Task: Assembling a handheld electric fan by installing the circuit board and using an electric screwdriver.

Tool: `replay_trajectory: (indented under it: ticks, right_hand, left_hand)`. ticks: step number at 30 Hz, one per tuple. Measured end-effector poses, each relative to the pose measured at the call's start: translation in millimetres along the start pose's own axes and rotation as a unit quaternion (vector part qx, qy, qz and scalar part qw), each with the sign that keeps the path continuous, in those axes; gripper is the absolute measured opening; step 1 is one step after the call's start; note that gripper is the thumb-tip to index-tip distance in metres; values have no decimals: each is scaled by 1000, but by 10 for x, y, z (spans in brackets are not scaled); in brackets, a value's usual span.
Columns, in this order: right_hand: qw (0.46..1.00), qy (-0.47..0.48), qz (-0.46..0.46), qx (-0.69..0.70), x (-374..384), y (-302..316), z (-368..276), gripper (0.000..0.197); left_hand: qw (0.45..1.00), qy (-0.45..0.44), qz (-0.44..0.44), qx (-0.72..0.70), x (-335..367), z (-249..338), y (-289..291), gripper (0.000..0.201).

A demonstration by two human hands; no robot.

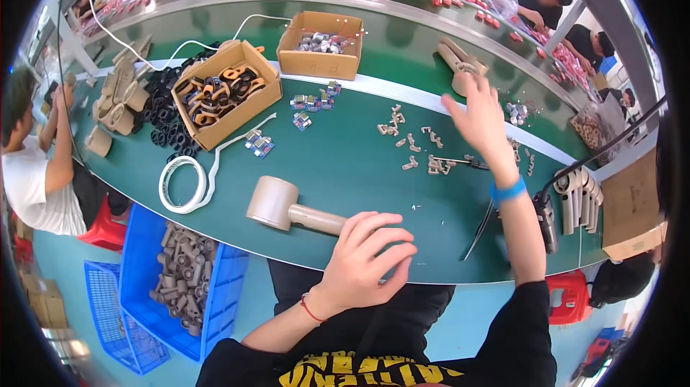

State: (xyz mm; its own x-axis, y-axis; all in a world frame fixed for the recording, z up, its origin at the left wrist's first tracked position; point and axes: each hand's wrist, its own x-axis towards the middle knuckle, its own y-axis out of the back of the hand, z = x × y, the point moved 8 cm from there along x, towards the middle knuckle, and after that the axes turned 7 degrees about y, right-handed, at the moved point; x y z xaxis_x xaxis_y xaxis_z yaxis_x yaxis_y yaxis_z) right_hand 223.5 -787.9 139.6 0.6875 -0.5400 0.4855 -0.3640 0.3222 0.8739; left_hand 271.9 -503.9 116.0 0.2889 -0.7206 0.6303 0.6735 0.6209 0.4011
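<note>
On the green table in front of me lies a beige hair dryer housing (pixel 274 203), its round barrel to the left and its handle pointing right. My left hand (pixel 368 261) is at the end of that handle, fingers apart and slightly curled; whether they touch it I cannot tell. My right hand (pixel 480 115) is stretched out over the far white edge strip, fingers spread. Just beyond its fingertips, a beige housing (pixel 451 56) lies on the green belt, partly hidden by the hand. Small beige clips (pixel 411 144) are scattered left of my right forearm.
A cardboard box (pixel 208 130) holds black and orange rings; another box (pixel 320 63) holds metal parts. Small blue circuit boards (pixel 259 144) and a white tape roll (pixel 181 184) lie left. A black power screwdriver (pixel 546 222) hangs right. Below stands a blue crate (pixel 224 293). Co-workers sit around.
</note>
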Motion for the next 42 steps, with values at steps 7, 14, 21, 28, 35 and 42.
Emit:
replay_trajectory:
  ticks: [7, 14, 21, 28, 35, 42]
  right_hand:
    - [981, -179, -68, -15, 462, -654, 936, 56]
    - [878, -29, 53, 475, 153, -158, 465, 60]
    - [900, 72, 47, 427, 1, 118, 363, 59]
    - [965, 51, 37, 253, 197, -98, 284, 49]
    - [958, -103, -116, 239, 443, -1076, 1870, 58]
    - [959, -63, -168, 219, 1371, -2058, 3131, 62]
  left_hand:
    - [999, 4, 18, -50, -28, -102, 74, 18]
    - [997, 12, 40, -64, -62, -87, 152, 18]
    - [998, 4, 24, -65, -37, -75, 61, 19]
    - [999, 12, 34, -41, -46, -127, 131, 18]
    - [991, -45, 75, -105, -104, 3, -8, 11]
    - [991, -78, 107, 3, -195, 264, 200, 5]
